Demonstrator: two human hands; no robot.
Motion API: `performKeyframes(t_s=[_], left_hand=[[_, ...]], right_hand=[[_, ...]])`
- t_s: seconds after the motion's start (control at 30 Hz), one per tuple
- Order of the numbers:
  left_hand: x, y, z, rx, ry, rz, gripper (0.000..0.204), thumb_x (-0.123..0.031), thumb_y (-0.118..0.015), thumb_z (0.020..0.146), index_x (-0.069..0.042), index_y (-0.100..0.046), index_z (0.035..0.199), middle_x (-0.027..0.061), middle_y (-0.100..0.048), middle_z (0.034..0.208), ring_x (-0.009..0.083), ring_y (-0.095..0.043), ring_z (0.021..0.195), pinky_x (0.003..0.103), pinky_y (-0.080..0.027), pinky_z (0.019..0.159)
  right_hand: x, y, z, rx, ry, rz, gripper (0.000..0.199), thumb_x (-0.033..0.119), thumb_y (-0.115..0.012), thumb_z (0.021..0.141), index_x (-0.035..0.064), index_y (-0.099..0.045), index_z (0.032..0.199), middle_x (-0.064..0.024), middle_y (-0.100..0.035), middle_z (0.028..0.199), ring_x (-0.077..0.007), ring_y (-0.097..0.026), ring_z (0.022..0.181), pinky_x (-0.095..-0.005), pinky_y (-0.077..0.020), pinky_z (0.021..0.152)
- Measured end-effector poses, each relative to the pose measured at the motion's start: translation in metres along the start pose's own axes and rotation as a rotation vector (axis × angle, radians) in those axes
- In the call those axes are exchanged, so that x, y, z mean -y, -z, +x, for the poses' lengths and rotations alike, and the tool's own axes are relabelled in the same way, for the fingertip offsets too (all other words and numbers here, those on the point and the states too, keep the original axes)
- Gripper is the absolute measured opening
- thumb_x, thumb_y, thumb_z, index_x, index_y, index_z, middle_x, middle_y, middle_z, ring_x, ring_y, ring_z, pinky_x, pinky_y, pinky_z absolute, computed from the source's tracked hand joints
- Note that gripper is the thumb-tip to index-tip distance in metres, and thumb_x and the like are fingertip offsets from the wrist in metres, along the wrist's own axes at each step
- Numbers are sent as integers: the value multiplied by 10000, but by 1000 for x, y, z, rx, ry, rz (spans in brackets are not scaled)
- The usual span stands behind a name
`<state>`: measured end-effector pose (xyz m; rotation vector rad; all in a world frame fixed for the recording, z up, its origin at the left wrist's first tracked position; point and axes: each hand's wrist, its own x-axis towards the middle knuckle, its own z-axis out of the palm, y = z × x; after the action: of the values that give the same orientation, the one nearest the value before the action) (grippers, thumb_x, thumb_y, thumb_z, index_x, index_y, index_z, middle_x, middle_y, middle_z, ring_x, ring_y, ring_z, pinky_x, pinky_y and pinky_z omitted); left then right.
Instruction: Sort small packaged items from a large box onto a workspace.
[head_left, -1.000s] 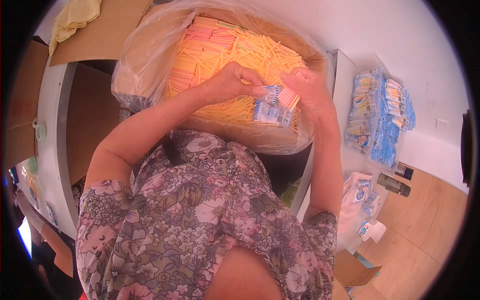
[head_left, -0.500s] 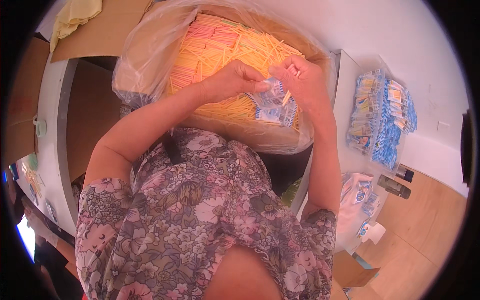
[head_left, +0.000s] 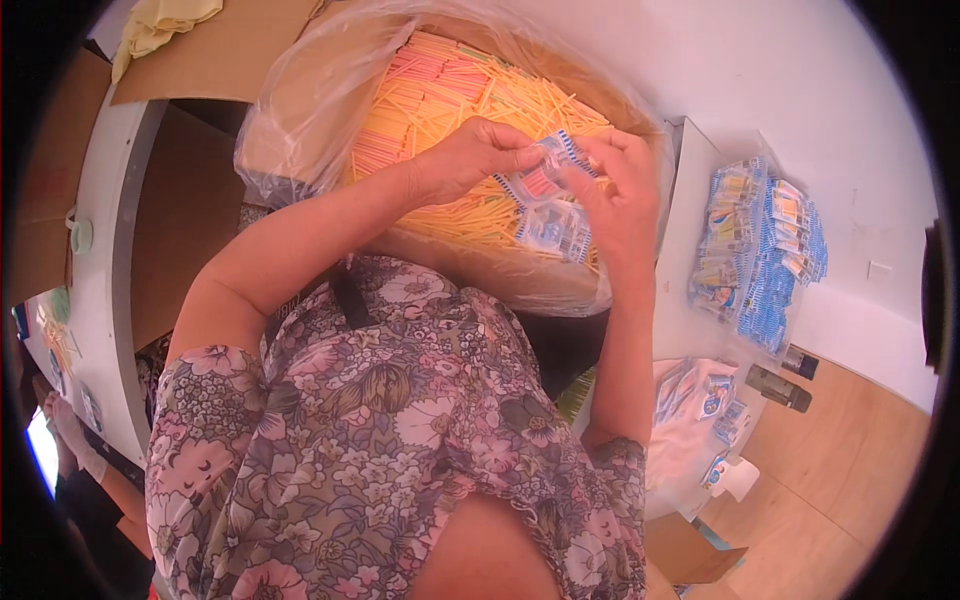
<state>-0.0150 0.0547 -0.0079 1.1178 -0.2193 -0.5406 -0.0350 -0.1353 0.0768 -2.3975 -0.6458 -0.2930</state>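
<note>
My left hand (head_left: 478, 160) pinches the edge of a small clear plastic packet (head_left: 555, 150) with blue-striped borders. Several pink sticks (head_left: 540, 183) show at this packet. Opposite it, my right hand (head_left: 618, 180) has its thumb and fingers closed at the packet's right side; its fingertips are partly hidden. Another clear packet (head_left: 552, 228) with a blue-striped edge hangs or lies just below. Both hands are above a large cardboard box (head_left: 480, 268) lined with clear plastic, full of thin yellow and pink sticks (head_left: 440, 100).
On the white surface at the right lies a pile of blue-and-clear packets (head_left: 765, 250). Nearer are a pinkish bag (head_left: 685, 400) and a dark cylindrical object (head_left: 778, 388). A cardboard flap (head_left: 230, 50) with a yellow cloth (head_left: 165, 28) is at the far left; another person's arm (head_left: 110, 485) shows lower left.
The sticks held in my right hand are no longer visible there; pink sticks now show at the packet. The packet is tilted up between my hands, and my right fingers have moved onto it.
</note>
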Motion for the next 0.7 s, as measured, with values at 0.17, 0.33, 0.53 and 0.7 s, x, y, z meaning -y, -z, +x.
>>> performKeyframes(t_s=[0.17, 0.33, 0.53, 0.7], left_hand=[[-2, 4, -1, -5, 6, 60, 254, -240, -618, 902, -7, -685, 978, 45, -682, 897, 86, -595, 820, 257, -474, 780], [-10, -15, 5, 146, -37, 185, 204, -157, -682, 838, 4, -683, 965, 54, -686, 894, 94, -613, 835, 257, -490, 778], [-22, -57, 10, 208, 120, 747, 268, -82, -729, 759, 9, -664, 1003, 58, -680, 892, 93, -603, 825, 259, -492, 763], [-21, -89, -4, 307, 27, 652, 293, -47, -721, 730, 13, -666, 1012, 49, -678, 862, 110, -613, 809, 266, -492, 759]], right_hand=[[-3, -35, -15, -137, -219, 317, 365, 49, -715, 779, 12, -611, 1128, -46, -642, 989, -96, -587, 842, -231, -479, 715], [-13, -24, -20, -199, -486, 592, 359, 61, -716, 768, 6, -621, 1110, -44, -657, 966, -92, -599, 838, -237, -488, 731], [-3, -2, -53, -350, -497, 490, 264, 41, -714, 768, -6, -659, 1022, -13, -657, 871, -87, -596, 799, -235, -485, 730], [-9, 67, -151, -520, -629, 437, 299, -8, -700, 753, -11, -650, 1048, -15, -661, 862, -80, -605, 777, -216, -488, 695]])
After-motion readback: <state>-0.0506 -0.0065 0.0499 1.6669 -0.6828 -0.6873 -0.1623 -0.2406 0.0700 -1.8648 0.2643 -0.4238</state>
